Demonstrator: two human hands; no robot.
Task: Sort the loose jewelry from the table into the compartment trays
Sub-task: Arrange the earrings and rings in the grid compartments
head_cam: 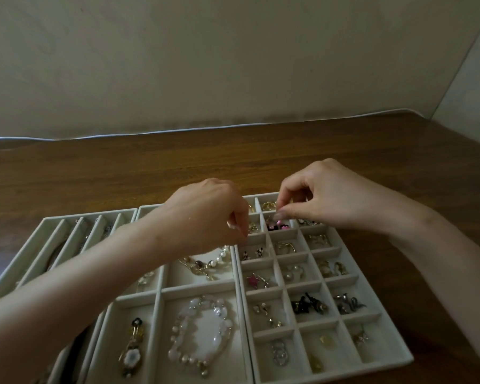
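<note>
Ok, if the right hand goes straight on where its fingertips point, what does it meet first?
Probably the pink and dark pieces in the grid tray compartment just below the right hand; depth is unclear.

No text, label, brand or number can be read anywhere. The pale grey felt compartment trays (302, 284) bear no legible marking.

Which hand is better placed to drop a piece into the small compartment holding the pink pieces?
Right. The right hand holds its pinched fingertips directly over the small pink pieces in the white grid tray. The left hand sits one column to the left, fingers pointing down at another compartment.
</note>
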